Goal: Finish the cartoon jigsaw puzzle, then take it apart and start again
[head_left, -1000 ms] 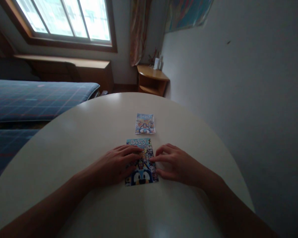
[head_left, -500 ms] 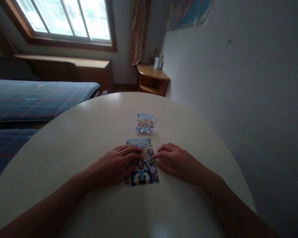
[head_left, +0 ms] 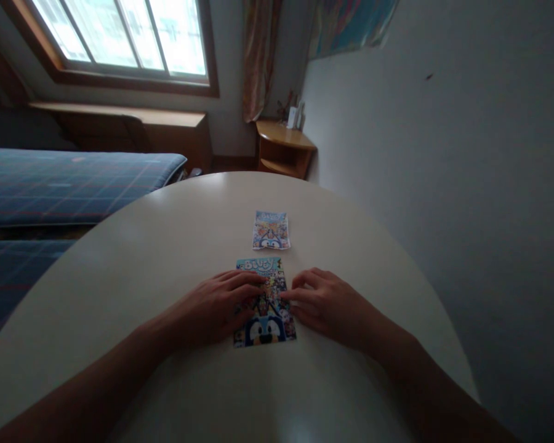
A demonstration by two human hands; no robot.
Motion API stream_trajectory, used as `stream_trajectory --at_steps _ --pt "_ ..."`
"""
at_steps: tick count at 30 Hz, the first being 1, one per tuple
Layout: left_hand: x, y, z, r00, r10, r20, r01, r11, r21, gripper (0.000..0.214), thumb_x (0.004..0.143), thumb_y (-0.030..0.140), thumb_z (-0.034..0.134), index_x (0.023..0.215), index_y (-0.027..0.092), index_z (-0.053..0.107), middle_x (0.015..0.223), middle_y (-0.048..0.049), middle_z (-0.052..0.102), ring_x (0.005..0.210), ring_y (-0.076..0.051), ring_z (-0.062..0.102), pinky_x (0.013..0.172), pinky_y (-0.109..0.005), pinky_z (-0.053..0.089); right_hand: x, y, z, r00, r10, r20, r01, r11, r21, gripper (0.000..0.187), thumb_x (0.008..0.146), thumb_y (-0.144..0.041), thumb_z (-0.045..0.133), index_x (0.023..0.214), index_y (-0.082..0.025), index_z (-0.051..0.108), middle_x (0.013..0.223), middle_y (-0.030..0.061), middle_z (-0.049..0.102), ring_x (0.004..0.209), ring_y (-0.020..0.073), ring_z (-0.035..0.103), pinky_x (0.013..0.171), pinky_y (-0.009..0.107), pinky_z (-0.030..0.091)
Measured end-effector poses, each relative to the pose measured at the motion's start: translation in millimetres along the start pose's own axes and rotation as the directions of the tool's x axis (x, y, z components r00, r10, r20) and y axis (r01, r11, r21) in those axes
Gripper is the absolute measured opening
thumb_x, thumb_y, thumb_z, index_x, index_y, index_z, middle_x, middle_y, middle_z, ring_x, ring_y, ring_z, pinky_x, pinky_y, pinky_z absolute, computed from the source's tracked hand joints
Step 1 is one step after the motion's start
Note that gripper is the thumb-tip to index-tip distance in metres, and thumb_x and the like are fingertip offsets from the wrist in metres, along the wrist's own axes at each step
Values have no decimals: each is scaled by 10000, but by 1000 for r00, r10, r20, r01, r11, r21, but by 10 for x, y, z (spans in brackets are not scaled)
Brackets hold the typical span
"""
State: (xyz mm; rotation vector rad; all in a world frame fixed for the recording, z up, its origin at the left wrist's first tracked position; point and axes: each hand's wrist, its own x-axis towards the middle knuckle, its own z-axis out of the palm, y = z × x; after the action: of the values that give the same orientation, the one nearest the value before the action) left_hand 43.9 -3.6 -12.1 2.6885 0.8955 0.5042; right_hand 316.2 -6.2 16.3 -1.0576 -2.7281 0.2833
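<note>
A colourful printed sheet (head_left: 266, 326), showing a blue cartoon dog face and "Bluey" lettering, lies flat on the white round table (head_left: 189, 234). My left hand (head_left: 224, 301) rests across its left side, fingers stretched out and covering part of the print. At the right edge is my right hand (head_left: 318, 301), its fingers apart, with the index fingertip on or just over the sheet. Beyond both hands lies a smaller printed piece (head_left: 271, 231) with a similar picture and slightly uneven edges.
A blue plaid mattress (head_left: 74, 184) is left of the table, with a desk (head_left: 175, 117) under the window behind it. A small wooden corner shelf (head_left: 284, 135) stands at the back. The wall (head_left: 420, 154) runs close along the right.
My right index finger has reached a little further left over the sheet's edge. My left hand and the smaller piece have stayed in place.
</note>
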Motion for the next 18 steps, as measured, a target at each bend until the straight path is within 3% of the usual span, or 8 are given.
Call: stream_trajectory --at_steps 9,18 --pt "11 35 -47 1000 7 13 -7 1000 12 360 947 197 526 1291 289 573 1402 -43 551 1249 -233 549 1077 -432 454 42 -233 12 999 -5 35 10 989 -144 221 897 -207 604 1105 -176 672 1095 97 674 1024 249 596 921 427 478" --pt "68 68 -63 999 14 49 -20 993 112 371 937 168 494 1279 292 566 1355 -51 563 1191 -246 576 1033 -459 477 51 -354 43 996 58 62 -45 979 -198 236 902 -190 574 1123 -158 651 1027 104 686 963 255 619 893 432 476"
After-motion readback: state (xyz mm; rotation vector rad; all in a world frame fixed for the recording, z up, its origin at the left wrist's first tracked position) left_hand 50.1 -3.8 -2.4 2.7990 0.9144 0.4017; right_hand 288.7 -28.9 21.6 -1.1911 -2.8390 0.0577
